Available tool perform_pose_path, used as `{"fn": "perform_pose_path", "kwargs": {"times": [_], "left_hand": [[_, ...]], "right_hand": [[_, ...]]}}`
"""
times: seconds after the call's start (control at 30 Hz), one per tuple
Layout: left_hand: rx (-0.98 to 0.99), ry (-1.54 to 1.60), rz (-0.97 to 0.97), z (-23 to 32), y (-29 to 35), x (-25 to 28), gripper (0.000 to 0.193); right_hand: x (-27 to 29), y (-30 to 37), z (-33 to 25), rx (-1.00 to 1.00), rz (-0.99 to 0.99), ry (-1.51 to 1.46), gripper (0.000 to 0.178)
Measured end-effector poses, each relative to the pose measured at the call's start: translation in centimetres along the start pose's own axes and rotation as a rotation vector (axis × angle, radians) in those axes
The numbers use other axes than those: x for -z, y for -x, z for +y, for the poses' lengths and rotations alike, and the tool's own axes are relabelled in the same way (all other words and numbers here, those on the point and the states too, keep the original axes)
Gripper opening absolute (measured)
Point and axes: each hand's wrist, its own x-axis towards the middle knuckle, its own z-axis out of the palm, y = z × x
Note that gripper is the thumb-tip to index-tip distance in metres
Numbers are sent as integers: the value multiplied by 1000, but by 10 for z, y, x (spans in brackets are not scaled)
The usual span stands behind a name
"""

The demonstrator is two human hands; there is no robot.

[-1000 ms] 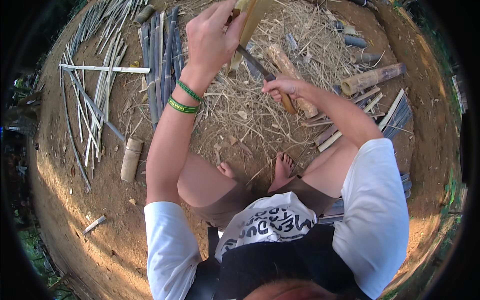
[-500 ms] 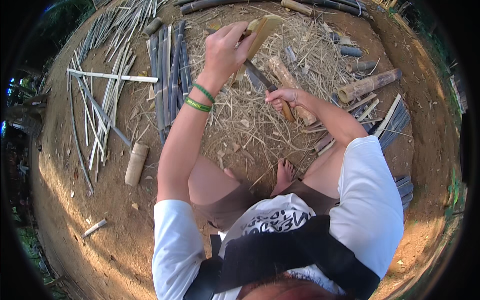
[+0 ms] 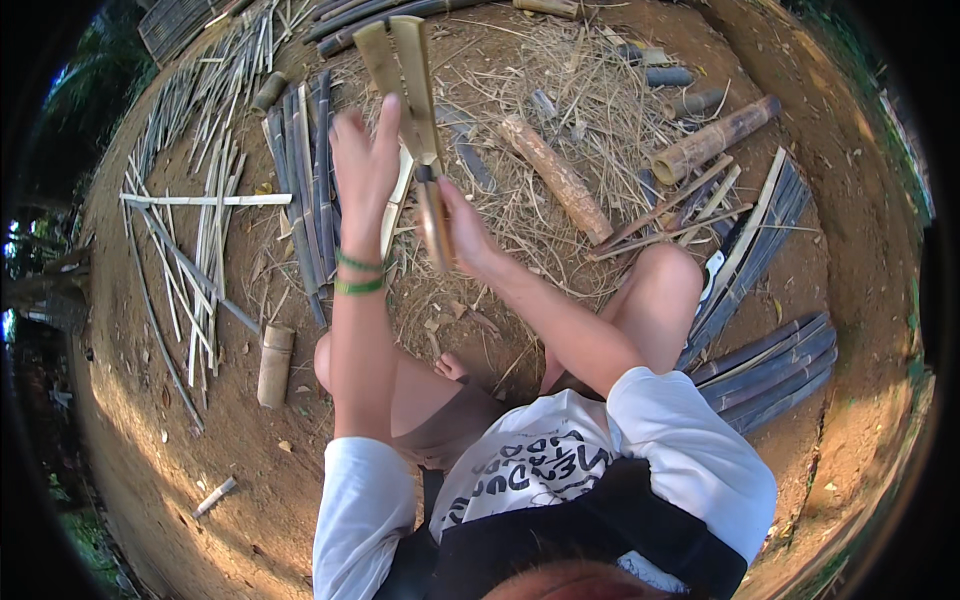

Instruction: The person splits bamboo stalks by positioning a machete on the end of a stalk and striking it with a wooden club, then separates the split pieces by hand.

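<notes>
My right hand (image 3: 464, 228) is closed round the wooden handle of a machete (image 3: 436, 222), raised in front of me. Its blade, seen nearly edge-on, runs up into a split bamboo piece (image 3: 420, 85), whose two halves spread apart toward the top. Just left of the bamboo is my left hand (image 3: 366, 165), with thumb and fingers apart and slightly blurred. Nothing shows between them; whether the thumb touches the bamboo I cannot tell. Behind the wrist a pale bamboo strip (image 3: 398, 190) is partly hidden.
A scraped bamboo log (image 3: 556, 178) lies on the shavings (image 3: 510, 70) ahead. Dark bamboo slats (image 3: 305, 180) and pale strips (image 3: 210, 240) lie at left. Cut bamboo tubes (image 3: 715, 140) and slat bundles (image 3: 770, 370) are at right. A short tube (image 3: 275, 367) rests near my left knee.
The left hand has come off the bamboo and moved left and down. The machete has swung upright, now in line with the split bamboo, and my right hand has moved left.
</notes>
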Motion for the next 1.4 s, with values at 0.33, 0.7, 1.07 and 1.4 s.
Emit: {"fn": "perform_pose_path", "kwargs": {"times": [0.33,0.7,1.07,1.4], "left_hand": [[265,-200,-425,-85,-8,33,47],[382,-149,-457,-128,-47,30,36],[228,-281,-477,-141,-52,12,30],[244,-425,-574,-127,-44,-12,44]], "right_hand": [[141,-100,-3,100,443,1198,70],[333,-96,31,-489,502,1503,107],[158,-111,-186,446,545,1207,96],[138,-125,-140,-63,157,1626,97]]}}
